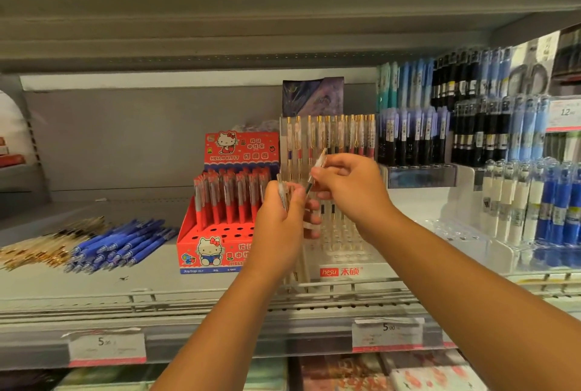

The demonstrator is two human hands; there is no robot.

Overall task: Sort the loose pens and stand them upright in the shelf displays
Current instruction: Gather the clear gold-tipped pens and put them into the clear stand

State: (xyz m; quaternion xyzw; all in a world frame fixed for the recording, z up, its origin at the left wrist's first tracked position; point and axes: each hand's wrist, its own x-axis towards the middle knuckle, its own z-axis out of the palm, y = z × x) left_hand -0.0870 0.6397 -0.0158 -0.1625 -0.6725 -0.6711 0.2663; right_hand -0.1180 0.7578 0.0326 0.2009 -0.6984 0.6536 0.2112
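Observation:
My left hand [279, 217] grips a bunch of clear gold-trimmed pens [294, 265], held upright in front of the clear acrylic display [342, 252]. My right hand [349, 189] pinches a single clear pen [318, 167], tilted, just above the left hand. The display's back rows hold upright gold-clip pens [339, 132]. Loose gold pens [41, 249] and loose blue pens [122, 246] lie in piles on the shelf at the left.
A red Hello Kitty box [217, 252] with red pens stands left of the acrylic display. Tiered stands of black, blue and white pens [503, 145] fill the right. A wire rail [220, 299] runs along the shelf's front edge, with price tags below.

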